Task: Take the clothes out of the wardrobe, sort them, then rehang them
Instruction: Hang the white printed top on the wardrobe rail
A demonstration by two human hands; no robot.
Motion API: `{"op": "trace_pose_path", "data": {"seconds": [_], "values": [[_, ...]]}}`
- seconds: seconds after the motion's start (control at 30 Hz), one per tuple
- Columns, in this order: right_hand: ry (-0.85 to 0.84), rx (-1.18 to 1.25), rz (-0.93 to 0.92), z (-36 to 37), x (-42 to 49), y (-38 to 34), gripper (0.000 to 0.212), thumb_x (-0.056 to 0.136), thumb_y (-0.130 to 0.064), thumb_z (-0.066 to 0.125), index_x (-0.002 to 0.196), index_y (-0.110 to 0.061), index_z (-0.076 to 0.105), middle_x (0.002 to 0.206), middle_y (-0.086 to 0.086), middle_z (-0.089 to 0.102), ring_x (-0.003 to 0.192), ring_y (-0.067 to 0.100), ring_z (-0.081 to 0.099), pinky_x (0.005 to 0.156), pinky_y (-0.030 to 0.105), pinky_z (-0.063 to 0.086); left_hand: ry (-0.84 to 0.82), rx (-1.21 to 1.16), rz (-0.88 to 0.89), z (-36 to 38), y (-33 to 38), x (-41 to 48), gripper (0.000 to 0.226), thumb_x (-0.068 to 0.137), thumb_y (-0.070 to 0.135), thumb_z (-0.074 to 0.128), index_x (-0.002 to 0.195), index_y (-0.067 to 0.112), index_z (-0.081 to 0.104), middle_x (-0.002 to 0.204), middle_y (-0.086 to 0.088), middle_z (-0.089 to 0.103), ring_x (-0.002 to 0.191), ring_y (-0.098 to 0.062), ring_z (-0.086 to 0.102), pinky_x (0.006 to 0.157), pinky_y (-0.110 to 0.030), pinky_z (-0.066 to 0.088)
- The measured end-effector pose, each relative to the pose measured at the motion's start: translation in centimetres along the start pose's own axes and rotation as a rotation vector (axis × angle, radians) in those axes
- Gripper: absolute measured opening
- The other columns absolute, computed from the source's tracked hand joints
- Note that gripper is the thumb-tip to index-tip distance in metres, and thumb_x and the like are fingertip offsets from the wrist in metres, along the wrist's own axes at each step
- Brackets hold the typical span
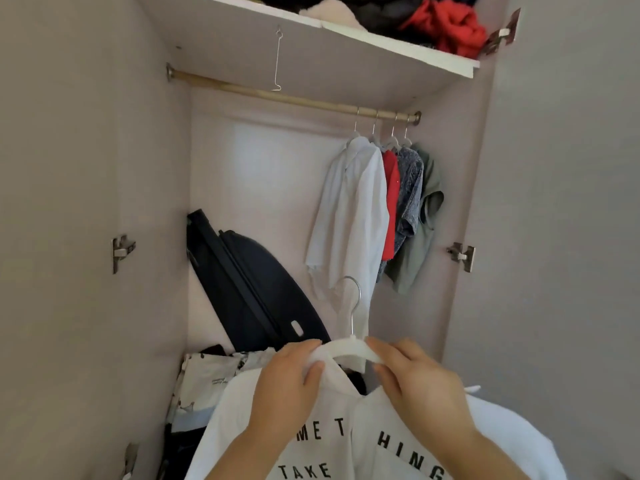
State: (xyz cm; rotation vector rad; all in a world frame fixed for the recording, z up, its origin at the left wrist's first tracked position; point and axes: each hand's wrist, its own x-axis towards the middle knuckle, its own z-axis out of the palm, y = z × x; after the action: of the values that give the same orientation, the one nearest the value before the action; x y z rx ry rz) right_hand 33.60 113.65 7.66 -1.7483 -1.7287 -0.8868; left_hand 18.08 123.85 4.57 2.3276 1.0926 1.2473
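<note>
A white shirt with black letters (311,445) hangs in front of me, low in the view, half on a white plastic hanger (349,349) with a metal hook. My left hand (291,382) pinches the shirt's collar over the hanger's left arm. My right hand (412,375) pinches the hanger's right arm. Above, the brass rail (277,97) crosses the open wardrobe. At its right end hang a white shirt (356,209), a red garment (392,195), a grey patterned top (410,192) and an olive top (427,216).
A black case (249,285) leans in the wardrobe's back left corner. Patterned fabric (207,379) lies piled at the bottom left. The top shelf (398,46) holds crumpled red and dark clothes. A wire hook (277,60) dangles under the shelf. Door hinges stick out on both sides.
</note>
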Motion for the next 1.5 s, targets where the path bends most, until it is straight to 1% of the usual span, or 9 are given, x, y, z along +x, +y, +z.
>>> {"op": "trace_pose_path", "data": {"seconds": [0.1, 0.23, 0.37, 0.47, 0.53, 0.77, 0.9, 1.17, 1.5], "values": [[0.031, -0.020, 0.003, 2.7, 5.7, 1.7, 0.040, 0.065, -0.026, 0.066, 0.103, -0.035, 0.056, 0.071, -0.012, 0.057, 0.045, 0.004, 0.053, 0.040, 0.007, 0.002, 0.040, -0.007, 0.026, 0.4, -1.2, 6.2, 0.035, 0.095, 0.026, 0.048, 0.129, 0.028, 0.048, 0.125, 0.014, 0.050, 0.106, 0.005, 0.040, 0.085, -0.004, 0.023], [0.051, 0.001, -0.042, 6.8, 12.4, 4.2, 0.043, 0.065, -0.023, 0.073, 0.103, -0.035, 0.055, 0.074, -0.011, 0.056, 0.044, 0.008, 0.054, 0.027, 0.016, 0.023, 0.072, 0.020, 0.025, 1.1, -3.2, 13.7, 0.036, 0.095, 0.028, 0.048, 0.131, 0.029, 0.046, 0.126, 0.016, 0.048, 0.106, 0.004, 0.041, 0.080, -0.002, 0.023], [-0.035, -0.077, -0.056, 10.0, 20.2, 6.1, 0.059, 0.060, -0.021, 0.081, 0.111, -0.037, 0.057, 0.075, -0.009, 0.054, 0.049, 0.011, 0.055, 0.030, 0.024, 0.032, 0.092, 0.098, 0.055, 1.4, -5.7, 21.0, 0.039, 0.095, 0.031, 0.047, 0.133, 0.031, 0.043, 0.130, 0.016, 0.046, 0.117, 0.001, 0.042, 0.087, -0.006, 0.024], [-0.024, -0.085, -0.065, 11.8, 26.7, 7.9, 0.051, 0.091, -0.021, 0.050, 0.135, -0.040, 0.034, 0.103, -0.006, 0.050, 0.085, 0.017, 0.059, 0.052, 0.027, 0.037, 0.155, 0.135, 0.073, 0.9, -7.0, 26.8, 0.040, 0.093, 0.031, 0.049, 0.133, 0.029, 0.044, 0.129, 0.013, 0.048, 0.118, -0.003, 0.044, 0.089, -0.010, 0.030], [0.009, -0.058, -0.070, 12.8, 31.2, 9.0, 0.048, 0.094, -0.016, 0.041, 0.138, -0.036, 0.031, 0.109, -0.004, 0.047, 0.092, 0.019, 0.056, 0.054, 0.027, 0.034, 0.224, 0.181, 0.104, 0.4, -7.1, 30.9, 0.041, 0.093, 0.029, 0.051, 0.133, 0.026, 0.045, 0.129, 0.011, 0.048, 0.119, -0.005, 0.045, 0.087, -0.010, 0.029], [0.117, -0.059, -0.017, 13.6, 46.3, 11.6, 0.026, 0.088, -0.005, 0.049, 0.111, -0.018, 0.047, 0.090, -0.001, 0.035, 0.067, 0.019, 0.040, 0.043, 0.025, 0.017, 0.379, 0.336, 0.104, -1.6, -6.3, 42.3, 0.046, 0.093, 0.030, 0.048, 0.138, 0.028, 0.036, 0.136, 0.011, 0.042, 0.125, -0.009, 0.041, 0.100, -0.022, 0.034], [0.162, -0.009, 0.053, 14.1, 52.6, 13.5, 0.028, 0.087, -0.002, 0.050, 0.110, -0.017, 0.051, 0.105, 0.004, 0.048, 0.082, 0.025, 0.052, 0.055, 0.026, 0.032, 0.420, 0.361, 0.130, -2.7, -7.2, 46.8, 0.048, 0.093, 0.032, 0.049, 0.139, 0.028, 0.035, 0.136, 0.009, 0.042, 0.123, -0.008, 0.043, 0.102, -0.022, 0.034], [0.216, 0.007, 0.199, 15.3, 59.6, 18.8, 0.038, 0.086, 0.000, 0.044, 0.113, -0.022, 0.058, 0.107, 0.006, 0.059, 0.093, 0.028, 0.060, 0.066, 0.027, 0.038, 0.438, 0.402, 0.195, -3.1, -8.7, 51.4, 0.049, 0.093, 0.036, 0.047, 0.139, 0.033, 0.031, 0.134, 0.013, 0.042, 0.122, -0.005, 0.043, 0.100, -0.023, 0.035], [0.185, -0.029, 0.127, 19.9, 62.4, 20.7, 0.031, 0.086, -0.005, 0.045, 0.112, -0.017, 0.057, 0.107, 0.008, 0.055, 0.095, 0.029, 0.057, 0.065, 0.030, 0.041, 0.429, 0.398, 0.212, -2.6, -11.1, 54.5, 0.049, 0.093, 0.038, 0.046, 0.139, 0.033, 0.030, 0.134, 0.013, 0.043, 0.121, -0.005, 0.044, 0.100, -0.023, 0.036]]}}
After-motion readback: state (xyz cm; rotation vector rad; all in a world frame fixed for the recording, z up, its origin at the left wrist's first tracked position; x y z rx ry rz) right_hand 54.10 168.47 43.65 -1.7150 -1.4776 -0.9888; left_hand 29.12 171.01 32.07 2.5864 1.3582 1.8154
